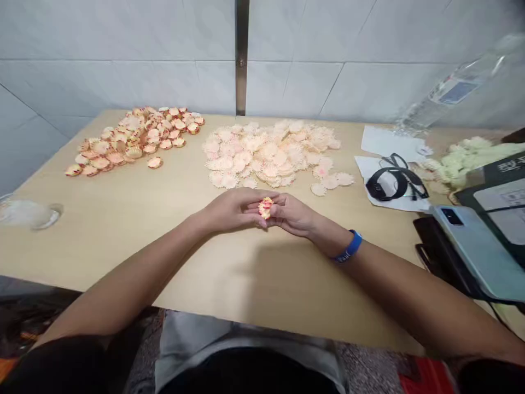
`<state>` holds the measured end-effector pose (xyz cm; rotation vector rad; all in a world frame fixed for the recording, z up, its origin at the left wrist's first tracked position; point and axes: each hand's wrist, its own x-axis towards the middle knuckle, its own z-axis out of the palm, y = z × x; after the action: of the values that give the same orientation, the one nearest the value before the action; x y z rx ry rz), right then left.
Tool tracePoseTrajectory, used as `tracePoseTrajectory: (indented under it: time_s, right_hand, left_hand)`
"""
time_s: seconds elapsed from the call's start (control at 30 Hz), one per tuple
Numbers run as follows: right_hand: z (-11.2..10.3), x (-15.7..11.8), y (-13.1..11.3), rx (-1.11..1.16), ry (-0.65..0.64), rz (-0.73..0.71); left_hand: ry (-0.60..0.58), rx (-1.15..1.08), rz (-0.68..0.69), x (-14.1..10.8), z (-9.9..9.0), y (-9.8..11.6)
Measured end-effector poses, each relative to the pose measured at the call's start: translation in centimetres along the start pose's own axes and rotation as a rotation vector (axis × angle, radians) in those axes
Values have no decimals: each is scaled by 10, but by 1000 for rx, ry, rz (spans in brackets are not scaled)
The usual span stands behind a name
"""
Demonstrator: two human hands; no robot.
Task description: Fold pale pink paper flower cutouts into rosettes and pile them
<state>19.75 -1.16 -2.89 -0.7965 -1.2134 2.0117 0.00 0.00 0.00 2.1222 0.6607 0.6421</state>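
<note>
Between my two hands, above the middle of the table, is a small ruffled flower-like piece (266,208) with red and yellow edges. My left hand (233,209) closes on it from the left, fingers pressed together. From the other side, my right hand (296,215) pinches the same piece with thumb and fingers. Just beyond my hands lies a wide heap of pale pink, jagged-edged petal discs (268,153). At the far left is a pile of thicker, red-edged ruffled pieces (135,137), with a single one (155,162) lying apart.
On the right of the table (197,295) are white papers (389,143), a black looped cable or strap (394,180), a clear bottle (447,93), pale green pieces (467,158), a dark box (502,191) and a light blue phone (479,246). A blurred clear cup (30,213) lies left. A tiled wall (164,44) borders the back.
</note>
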Motion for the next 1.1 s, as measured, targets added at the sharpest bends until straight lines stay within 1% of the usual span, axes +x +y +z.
tracePoseTrajectory:
  time_s: [0.07, 0.13, 0.23, 0.3, 0.37, 0.47, 0.53, 0.63, 0.73, 0.87, 0.97, 1.1]
  right_hand:
    - [3, 1, 2, -52, 35, 0]
    - [4, 1, 2, -105, 31, -13]
    - [5, 0, 2, -191, -49, -60]
    - [5, -1, 1, -212, -116, -108]
    - [5, -1, 0, -203, -174, -124]
    - [6, -2, -1, -163, -188, -84]
    - [6, -2, -1, -125, -152, -60]
    - [7, 0, -2, -33, -61, -62]
    - [8, 2, -1, -21, 42, -132]
    - [14, 3, 4, -169, 228, -253]
    - [16, 1, 7, -295, 343, -313]
    - [13, 2, 8, -423, 378, -367]
  left_hand:
    - [-27, -38, -36, -1, 3, -2]
    - [-32, -37, -53, -1, 5, -4]
    - [3, 41, -46, -3, 6, -7]
    - [19, 78, -23, -3, 6, -9]
    - [28, 121, 29, -3, 5, -11]
    - [56, 196, 103, -2, 5, -13]
    - [100, 213, 129, -2, 5, -13]
    - [209, 170, 126, 0, 7, -10]
    - [310, 26, 7, 1, 9, -5]
    - [441, -202, -190, 2, 13, 4]
    - [468, -243, -276, 3, 16, 5]
    - [432, -313, -317, 4, 18, 0]
